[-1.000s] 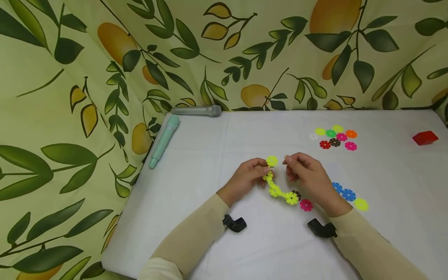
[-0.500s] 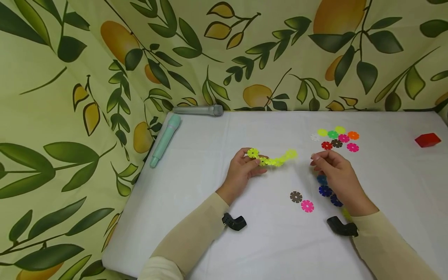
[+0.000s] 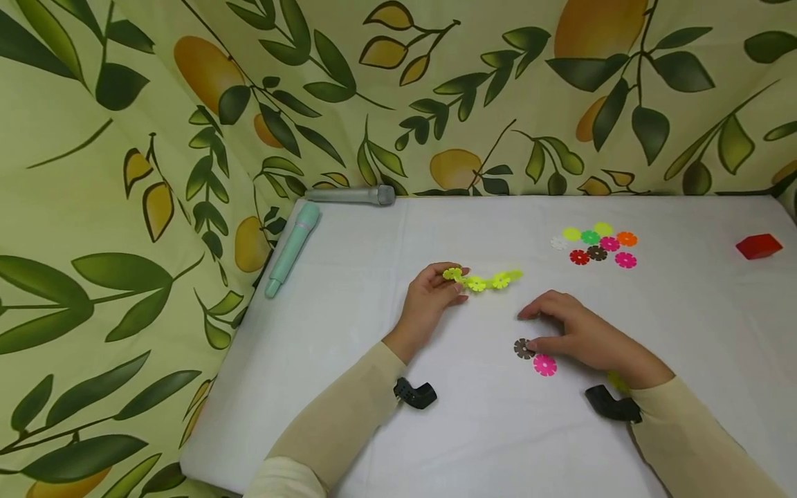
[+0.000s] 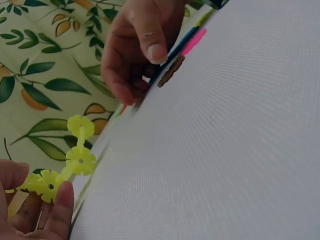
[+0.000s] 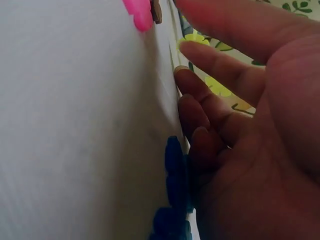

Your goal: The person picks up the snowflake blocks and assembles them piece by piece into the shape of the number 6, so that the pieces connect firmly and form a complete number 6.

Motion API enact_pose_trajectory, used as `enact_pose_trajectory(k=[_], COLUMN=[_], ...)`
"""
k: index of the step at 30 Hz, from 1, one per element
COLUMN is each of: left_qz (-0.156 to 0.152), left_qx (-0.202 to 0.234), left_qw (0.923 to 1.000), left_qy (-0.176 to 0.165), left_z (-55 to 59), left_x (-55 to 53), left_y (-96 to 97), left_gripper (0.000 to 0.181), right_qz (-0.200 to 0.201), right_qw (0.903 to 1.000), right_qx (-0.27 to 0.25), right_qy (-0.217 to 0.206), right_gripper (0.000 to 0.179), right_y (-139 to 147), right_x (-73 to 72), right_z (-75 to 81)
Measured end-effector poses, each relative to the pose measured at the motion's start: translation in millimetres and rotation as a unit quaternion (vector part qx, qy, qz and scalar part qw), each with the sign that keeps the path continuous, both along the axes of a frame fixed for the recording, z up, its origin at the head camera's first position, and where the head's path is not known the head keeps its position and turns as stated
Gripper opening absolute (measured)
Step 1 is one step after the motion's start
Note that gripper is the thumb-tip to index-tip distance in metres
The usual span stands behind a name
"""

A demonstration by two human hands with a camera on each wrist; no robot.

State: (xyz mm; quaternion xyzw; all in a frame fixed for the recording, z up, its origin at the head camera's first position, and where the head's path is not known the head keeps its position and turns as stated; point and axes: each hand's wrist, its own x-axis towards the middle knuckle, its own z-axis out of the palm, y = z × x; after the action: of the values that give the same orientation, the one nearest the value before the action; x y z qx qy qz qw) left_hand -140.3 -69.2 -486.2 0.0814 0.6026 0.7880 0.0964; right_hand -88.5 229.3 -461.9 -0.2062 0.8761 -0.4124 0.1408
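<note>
A chain of yellow notched snowflake discs (image 3: 477, 283) is pinched by my left hand (image 3: 426, 304) near its left end, and its far end sticks out to the right above the table. My right hand (image 3: 582, 333) has its thumb and fingers spread apart, nothing held. Its thumb tip overlaps the edge of a brown disc (image 3: 521, 350) in the head view; whether it touches I cannot tell. A pink disc (image 3: 545, 365) lies just below the thumb. Blue discs (image 5: 174, 172) lie under the right palm, hidden in the head view.
A group of coloured discs (image 3: 596, 253) lies farther back on the right, with a red block (image 3: 758, 246) near the right edge. Two microphones, one mint (image 3: 292, 250) and one grey (image 3: 351, 196), lie at the back left. A yellow disc (image 3: 618, 382) shows beside the right wrist.
The right hand drew away rightward from the chain, then came down toward the brown disc while its fingers spread. The left hand rose slightly, and the chain swung from hanging to nearly level.
</note>
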Motion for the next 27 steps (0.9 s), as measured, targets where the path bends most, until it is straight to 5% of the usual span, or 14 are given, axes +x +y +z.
enact_pose_trajectory(k=[11, 21, 27], left_qz=[0.04, 0.051, 0.057], left_qx=[-0.027, -0.026, -0.025], left_qw=[0.9988, 0.9981, 0.9979], left_qy=[-0.001, -0.021, -0.018], left_z=[2.2, 2.6, 2.2], left_x=[1.9, 2.6, 3.4], left_y=[4.2, 5.6, 6.3], left_gripper=[0.022, 0.016, 0.01], right_qz=[0.054, -0.008, -0.059], right_qw=[0.9981, 0.9996, 0.9982], right_qx=[0.018, 0.012, 0.002], right_qy=[0.023, -0.025, -0.001], right_gripper=[0.029, 0.028, 0.025], right_y=[-7.1, -12.7, -16.6], right_x=[3.5, 4.4, 6.5], right_z=[3.7, 6.8, 9.6])
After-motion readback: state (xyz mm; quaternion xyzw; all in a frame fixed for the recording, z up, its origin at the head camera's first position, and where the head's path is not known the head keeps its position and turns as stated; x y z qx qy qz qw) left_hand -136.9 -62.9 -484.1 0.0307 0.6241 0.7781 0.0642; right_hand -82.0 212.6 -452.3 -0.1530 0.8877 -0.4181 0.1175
